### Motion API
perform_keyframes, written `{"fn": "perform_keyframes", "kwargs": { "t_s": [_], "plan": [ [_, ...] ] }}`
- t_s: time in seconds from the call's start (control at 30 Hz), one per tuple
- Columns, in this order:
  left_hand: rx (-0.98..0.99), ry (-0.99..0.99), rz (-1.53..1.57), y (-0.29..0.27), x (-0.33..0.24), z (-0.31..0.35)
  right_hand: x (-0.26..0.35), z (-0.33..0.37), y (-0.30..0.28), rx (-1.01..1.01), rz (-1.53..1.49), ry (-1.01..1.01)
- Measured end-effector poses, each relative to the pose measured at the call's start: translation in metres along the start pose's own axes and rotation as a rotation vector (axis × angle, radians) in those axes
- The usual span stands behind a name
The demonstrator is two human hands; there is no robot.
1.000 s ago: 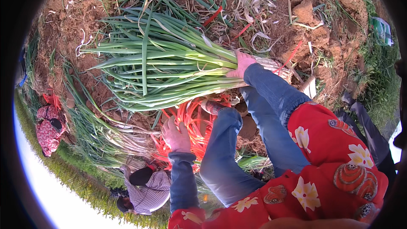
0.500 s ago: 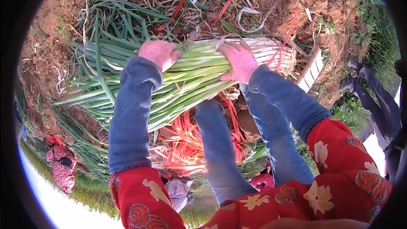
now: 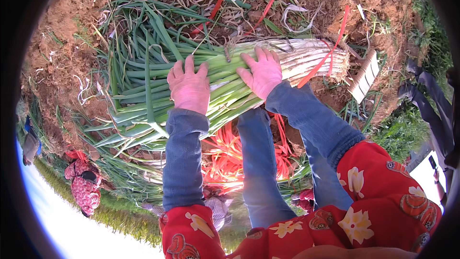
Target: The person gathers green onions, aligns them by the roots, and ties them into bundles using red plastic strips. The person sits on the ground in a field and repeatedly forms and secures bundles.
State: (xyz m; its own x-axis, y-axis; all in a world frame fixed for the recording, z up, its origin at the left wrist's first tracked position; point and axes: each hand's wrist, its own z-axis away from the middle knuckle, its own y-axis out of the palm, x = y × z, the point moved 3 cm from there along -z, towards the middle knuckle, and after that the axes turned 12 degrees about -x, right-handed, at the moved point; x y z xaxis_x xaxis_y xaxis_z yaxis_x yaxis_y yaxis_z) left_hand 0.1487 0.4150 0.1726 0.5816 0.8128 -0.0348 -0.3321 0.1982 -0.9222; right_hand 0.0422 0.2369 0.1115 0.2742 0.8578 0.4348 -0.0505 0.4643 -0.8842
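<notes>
Head view: the green onion bundle [image 3: 224,77] is laid on soil [image 3: 72,12], white ends [image 3: 306,56] rightward. Left hand [image 3: 189,88] and right hand [image 3: 264,76] are rested on it, fingers spread, not closed. Gathering appears done; a red strip [image 3: 314,71] is seen across the white ends, fastening unconfirmed. Leaves [image 3: 136,74] appear unbound. Loose red strips [image 3: 225,156] are heaped nearby.

The onion bundle [image 3: 223,80] runs green to white, the ribbon heap [image 3: 223,156] is red-orange, the forearm sleeves [image 3: 184,158] blue, the red garment [image 3: 317,239] yellow-flowered.
</notes>
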Motion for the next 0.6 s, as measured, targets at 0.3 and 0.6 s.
{"fn": "perform_keyframes", "kwargs": {
  "t_s": [0.3, 0.6],
  "plan": [
    [-0.225, -0.103, 0.19, 0.024, -0.017, 0.007, 0.038, -0.014, 0.004, -0.184, -0.158, 0.035],
    [-0.527, -0.162, 0.272, 0.053, -0.004, 0.012, 0.043, -0.026, 0.029, -0.096, -0.026, 0.062]
  ]
}}
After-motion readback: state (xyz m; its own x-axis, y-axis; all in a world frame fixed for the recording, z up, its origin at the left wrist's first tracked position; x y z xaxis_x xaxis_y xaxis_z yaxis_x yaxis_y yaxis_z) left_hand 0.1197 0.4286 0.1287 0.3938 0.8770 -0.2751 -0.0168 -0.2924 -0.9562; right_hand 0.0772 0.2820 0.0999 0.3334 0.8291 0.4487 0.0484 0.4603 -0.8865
